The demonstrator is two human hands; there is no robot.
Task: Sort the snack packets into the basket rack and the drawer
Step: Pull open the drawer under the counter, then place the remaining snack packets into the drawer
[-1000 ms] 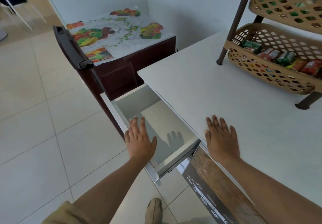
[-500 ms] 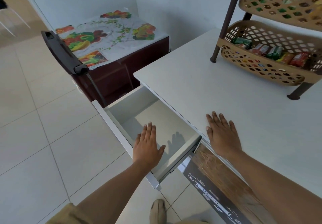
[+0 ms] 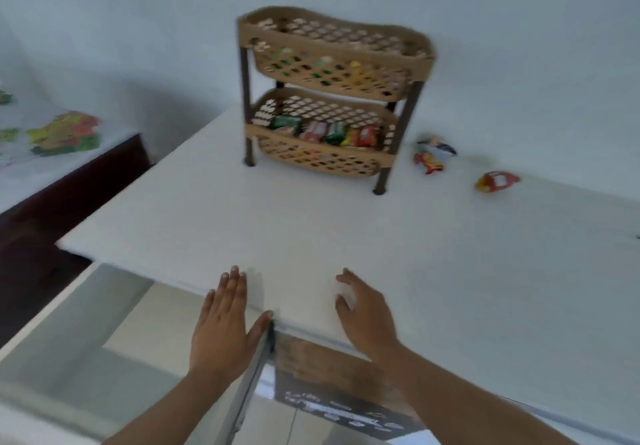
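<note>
A tan two-tier basket rack [image 3: 332, 98] stands at the back of the white table [image 3: 381, 254]. Its lower basket holds several snack packets [image 3: 329, 132]; coloured packets show through the upper basket's mesh. Loose snack packets lie right of the rack: two close together [image 3: 431, 153] and a red-yellow one [image 3: 495, 181]. The white drawer [image 3: 114, 340] stands pulled out below the table's near-left edge and looks empty. My left hand [image 3: 225, 323] hovers flat over the drawer's right side with straight fingers. My right hand [image 3: 363, 316] is above the table's front edge, fingers relaxed, holding nothing.
A dark cabinet with a fruit-patterned cloth [image 3: 52, 143] stands to the left. White walls [image 3: 485, 28] close in behind the table. A brown printed panel [image 3: 332, 385] sits under the table's front edge, right of the drawer.
The view swung up and right, bringing the whole rack and the loose packets into sight. My right hand lifted off the table. My left hand moved toward the drawer's right side.
</note>
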